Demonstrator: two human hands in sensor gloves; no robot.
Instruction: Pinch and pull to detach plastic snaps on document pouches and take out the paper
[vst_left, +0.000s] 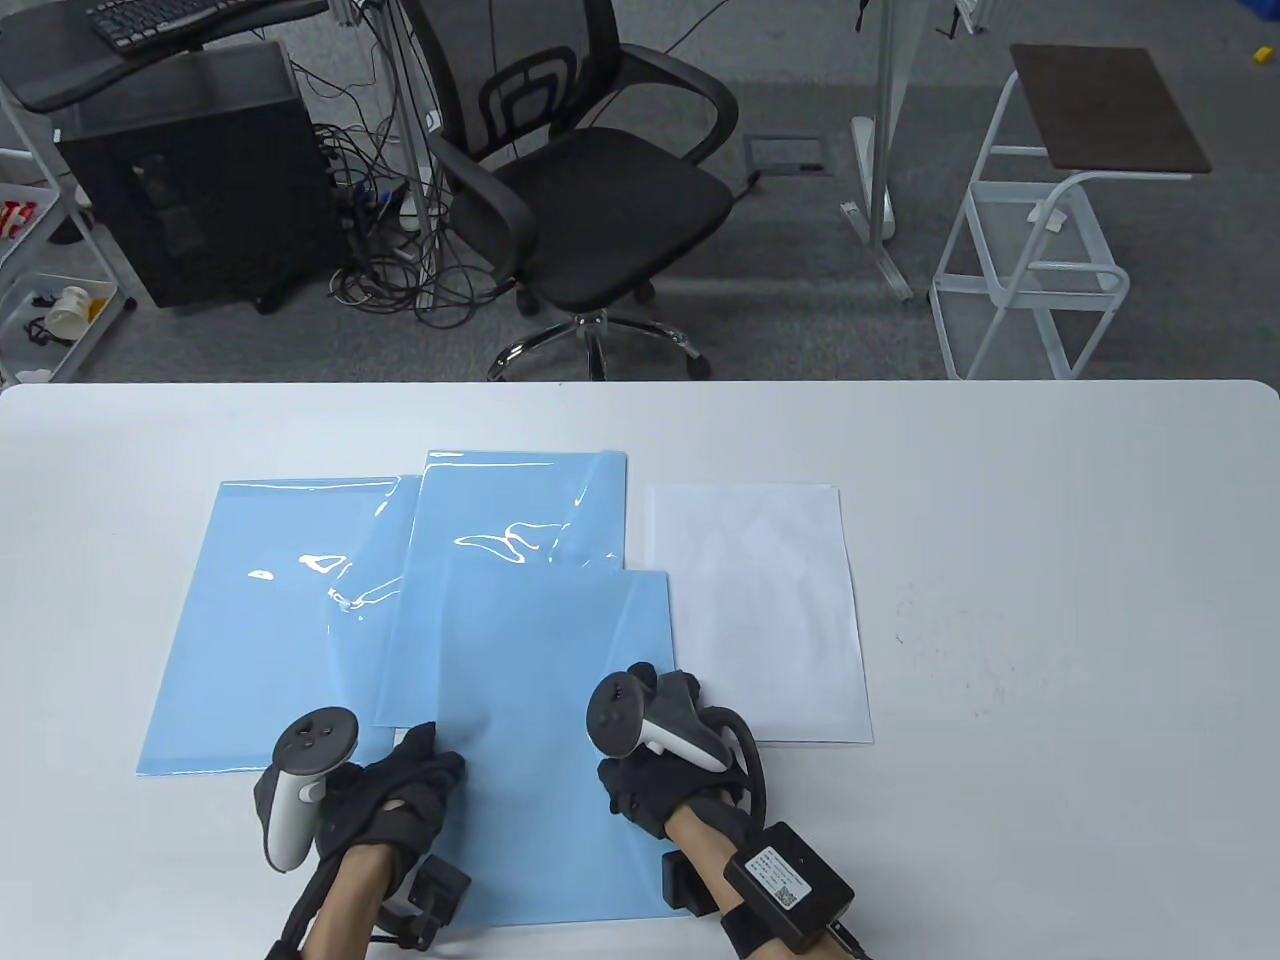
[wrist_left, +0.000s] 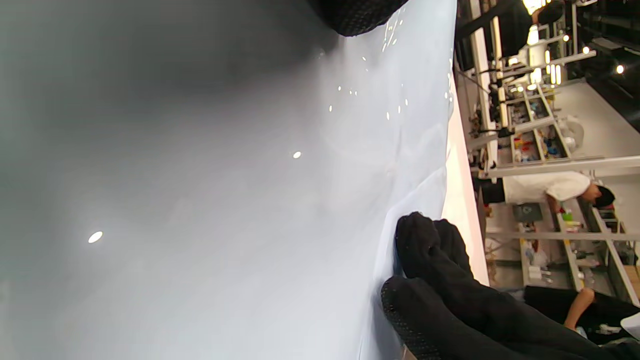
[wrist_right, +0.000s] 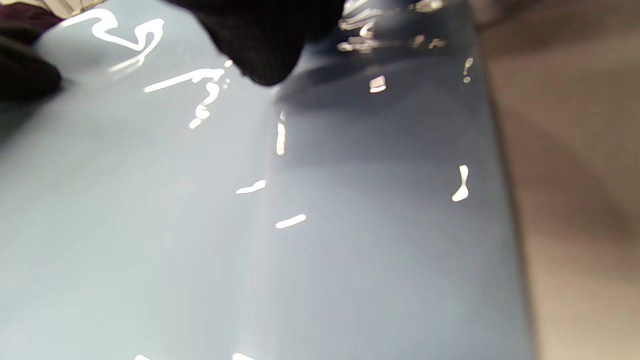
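Observation:
Three glossy blue document pouches lie on the white table. The front pouch (vst_left: 550, 720) is nearest me and overlaps the back pouch (vst_left: 520, 520) and the left pouch (vst_left: 250, 620). My left hand (vst_left: 425, 765) grips the front pouch's left edge with curled fingers. My right hand (vst_left: 635, 785) grips its right edge, fingers bent down onto the plastic (wrist_right: 350, 225). In the right wrist view one gloved fingertip (wrist_right: 265, 50) hovers just over the shiny surface. A white sheet of paper (vst_left: 755, 610) lies flat to the right of the pouches. No snap shows in any view.
The table's (vst_left: 1050, 600) right half is bare white surface. Beyond the far edge stand a black office chair (vst_left: 590, 190), a computer tower (vst_left: 200, 170) and a white side stand (vst_left: 1040, 260). People work at shelves in the background of the left wrist view.

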